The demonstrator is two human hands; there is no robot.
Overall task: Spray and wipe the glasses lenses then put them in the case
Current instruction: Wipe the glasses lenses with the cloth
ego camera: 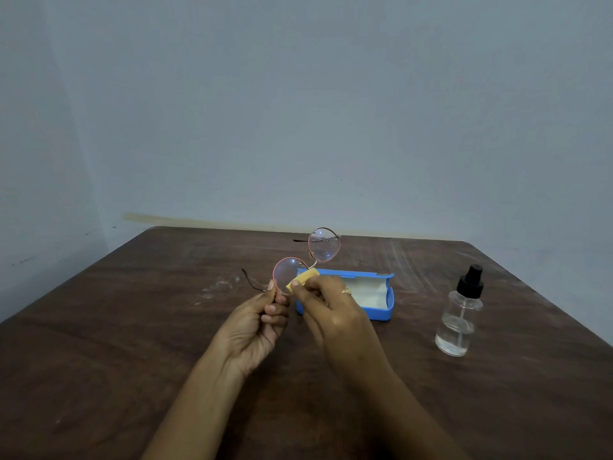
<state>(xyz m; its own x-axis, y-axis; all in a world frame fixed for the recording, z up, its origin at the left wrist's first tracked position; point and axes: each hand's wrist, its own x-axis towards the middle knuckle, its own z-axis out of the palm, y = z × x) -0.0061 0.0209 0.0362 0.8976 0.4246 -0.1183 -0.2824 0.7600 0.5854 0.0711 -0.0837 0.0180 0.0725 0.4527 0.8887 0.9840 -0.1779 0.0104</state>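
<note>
Round pink-rimmed glasses point(323, 244) are held tilted above the table, one lens high, the other low. My left hand point(255, 330) grips the rim of the lower lens point(286, 273). A folded yellow cloth point(303, 279) is pinched in my right hand point(331, 313) and pressed against that lower lens. The upper lens shows droplets. Behind my hands lies the open blue case point(381, 312) with a pale lining. A clear spray bottle point(459, 318) with a black nozzle stands upright at the right.
Everything rests on a dark brown wooden table point(132, 343) pushed against a pale blue-grey wall. Faint white smears mark the tabletop left of the glasses. My right ring finger wears a small ring.
</note>
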